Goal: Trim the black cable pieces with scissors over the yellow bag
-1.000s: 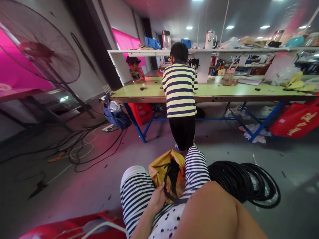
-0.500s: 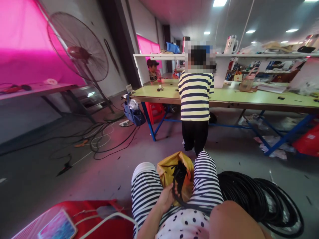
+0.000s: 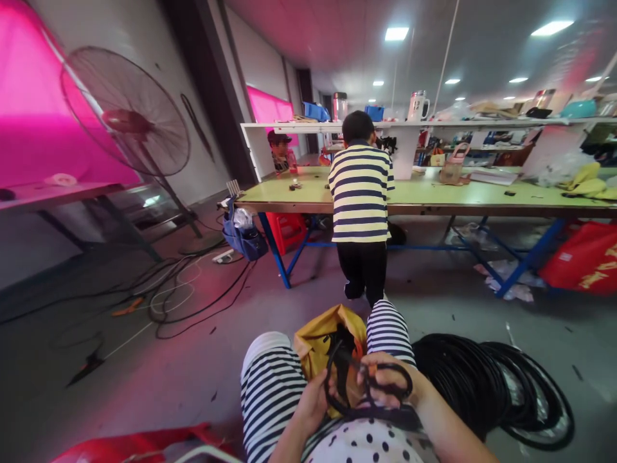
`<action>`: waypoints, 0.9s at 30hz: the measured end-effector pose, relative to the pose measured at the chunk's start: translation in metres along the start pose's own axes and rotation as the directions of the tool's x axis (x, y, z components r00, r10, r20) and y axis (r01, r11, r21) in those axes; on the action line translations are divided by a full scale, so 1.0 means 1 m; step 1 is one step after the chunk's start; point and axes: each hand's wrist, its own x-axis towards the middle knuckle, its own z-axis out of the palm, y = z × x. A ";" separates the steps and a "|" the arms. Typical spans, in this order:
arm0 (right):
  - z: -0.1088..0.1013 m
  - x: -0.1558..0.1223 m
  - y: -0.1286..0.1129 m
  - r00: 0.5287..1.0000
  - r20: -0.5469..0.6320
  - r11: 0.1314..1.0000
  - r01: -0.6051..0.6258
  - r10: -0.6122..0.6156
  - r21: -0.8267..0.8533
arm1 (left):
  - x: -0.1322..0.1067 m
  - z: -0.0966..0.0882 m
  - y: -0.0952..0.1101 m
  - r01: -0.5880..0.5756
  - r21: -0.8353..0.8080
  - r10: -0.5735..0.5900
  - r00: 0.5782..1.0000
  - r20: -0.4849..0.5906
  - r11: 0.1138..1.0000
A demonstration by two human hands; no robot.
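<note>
My left hand (image 3: 314, 400) is closed around a black cable (image 3: 337, 406), which curves across my lap. In my right hand (image 3: 385, 378) is a pair of scissors (image 3: 407, 381), its black handle loops around the fingers. The blades are blurred and point left toward the cable. Between my knees stands an open yellow bag (image 3: 311, 342) with black pieces inside, too dark to make out. Large coils of black cable (image 3: 457, 379) lie on the floor to the right of my leg.
A person in a striped shirt (image 3: 361, 193) stands at the green-topped table (image 3: 299, 191) ahead. A second person sits behind it. Loose cords (image 3: 168, 289) and a large fan (image 3: 128, 122) are at the left. Red plastic (image 3: 144, 444) shows at lower left.
My right hand, hidden before behind my raised arm or knee, now shows over my lap with scissors. The view has shifted, and the person ahead appears further left.
</note>
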 end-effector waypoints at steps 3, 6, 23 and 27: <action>-0.029 0.011 0.058 0.965 -0.229 0.946 -0.047 0.126 0.320 | -0.005 0.003 0.001 -0.051 0.063 0.055 0.996 -0.076 0.997; -0.039 0.022 0.085 0.957 -0.238 0.920 -0.065 0.168 0.386 | -0.005 0.004 0.003 -0.066 0.031 0.070 0.989 -0.133 0.997; -0.021 0.019 0.063 0.988 -0.127 0.957 -0.051 0.090 0.285 | -0.010 0.013 0.012 -0.028 0.037 0.034 0.983 -0.178 0.999; -0.007 0.014 0.057 0.981 -0.163 0.965 -0.058 0.102 0.254 | -0.013 0.009 0.010 -0.015 0.048 0.024 0.982 -0.187 0.999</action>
